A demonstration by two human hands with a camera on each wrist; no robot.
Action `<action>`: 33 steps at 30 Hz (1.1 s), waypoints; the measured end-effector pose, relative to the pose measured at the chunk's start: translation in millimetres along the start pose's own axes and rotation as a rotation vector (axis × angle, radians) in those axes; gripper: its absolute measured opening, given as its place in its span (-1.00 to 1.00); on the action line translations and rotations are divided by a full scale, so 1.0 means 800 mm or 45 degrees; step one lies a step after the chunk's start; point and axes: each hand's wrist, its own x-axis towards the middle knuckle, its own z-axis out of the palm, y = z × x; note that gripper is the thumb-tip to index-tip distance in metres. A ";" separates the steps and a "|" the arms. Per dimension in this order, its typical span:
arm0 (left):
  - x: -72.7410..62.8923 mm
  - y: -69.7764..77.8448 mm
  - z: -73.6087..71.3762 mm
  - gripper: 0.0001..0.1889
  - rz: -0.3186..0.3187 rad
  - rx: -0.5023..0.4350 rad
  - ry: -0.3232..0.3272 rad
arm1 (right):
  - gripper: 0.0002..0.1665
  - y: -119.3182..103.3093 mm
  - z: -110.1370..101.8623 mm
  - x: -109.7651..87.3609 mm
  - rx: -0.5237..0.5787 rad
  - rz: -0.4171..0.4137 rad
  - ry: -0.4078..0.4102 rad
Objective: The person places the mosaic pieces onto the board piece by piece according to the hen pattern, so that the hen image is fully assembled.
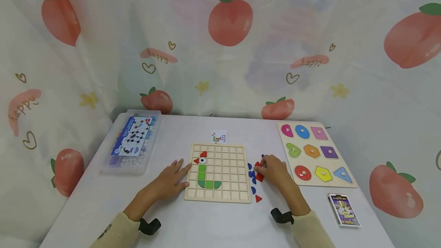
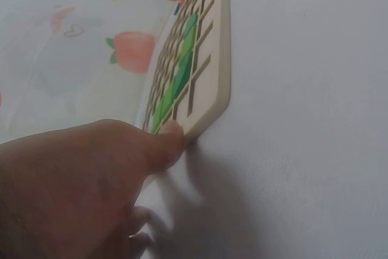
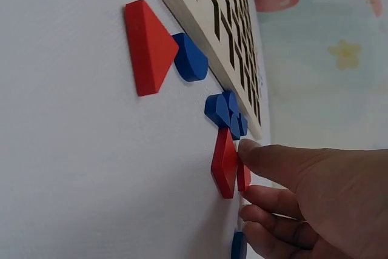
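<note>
A wooden grid board [image 1: 234,171] lies on the white table. Red, white and green pieces form a bird-like head, neck and curved body in its left cells, including a green square [image 1: 201,168]. My left hand [image 1: 169,181] rests at the board's left edge, fingers spread and thumb on the rim. To the board's right, my right hand [image 1: 274,169] pinches a red block [image 3: 244,175] between thumb and fingers. Another red block [image 3: 224,165] lies right beside it. Several blue pieces [image 3: 217,110] and a red triangle [image 3: 148,50] lie along the board's right side.
A small picture card [image 1: 218,137] lies behind the board. At the back left is a clear plastic case [image 1: 132,141] with a blue label. A shape puzzle board [image 1: 299,175] lies at the right, with a deck of cards [image 1: 344,210] in front of it.
</note>
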 end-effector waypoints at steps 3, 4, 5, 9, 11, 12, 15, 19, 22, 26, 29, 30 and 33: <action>0.000 0.000 0.000 -0.29 0.003 -0.002 0.001 | -0.56 -0.001 0.000 0.000 -0.008 -0.004 0.008; 0.000 0.000 0.000 -0.29 0.004 -0.003 0.000 | -0.55 -0.001 0.000 0.000 -0.005 -0.012 0.008; 0.000 0.000 0.000 -0.29 0.004 -0.005 -0.001 | -0.55 -0.001 -0.001 0.001 0.000 -0.026 0.005; 0.000 -0.002 0.000 -0.29 -0.001 -0.009 -0.003 | -0.61 0.001 -0.002 0.002 0.017 -0.128 -0.012; 0.000 -0.002 0.000 -0.29 -0.003 -0.008 -0.004 | -0.67 0.002 -0.002 0.003 0.020 -0.168 -0.016; 0.001 -0.002 0.000 -0.29 -0.003 -0.008 -0.004 | -0.69 0.003 -0.002 0.003 0.021 -0.179 -0.014; 0.001 -0.002 0.000 -0.29 -0.006 -0.011 -0.006 | -0.71 0.005 -0.001 0.004 0.033 -0.170 -0.006; 0.000 -0.002 0.000 -0.29 -0.003 -0.013 -0.007 | -0.68 0.007 0.001 0.004 0.054 -0.159 -0.014; 0.000 -0.001 -0.001 -0.29 -0.002 -0.012 -0.007 | -0.69 0.006 0.002 0.004 0.067 -0.161 -0.030; 0.000 0.001 -0.002 -0.30 -0.005 -0.013 -0.006 | -0.71 0.005 0.003 0.003 0.072 -0.155 -0.029; -0.001 0.001 -0.002 -0.30 -0.005 -0.018 -0.006 | -0.71 0.004 0.004 0.004 0.065 -0.149 -0.013; -0.001 0.001 -0.002 -0.30 -0.005 -0.020 -0.006 | -0.71 0.004 0.005 0.004 0.065 -0.148 -0.009; -0.001 0.001 -0.002 -0.30 -0.002 -0.021 -0.005 | -0.71 0.003 0.004 0.003 0.069 -0.148 -0.006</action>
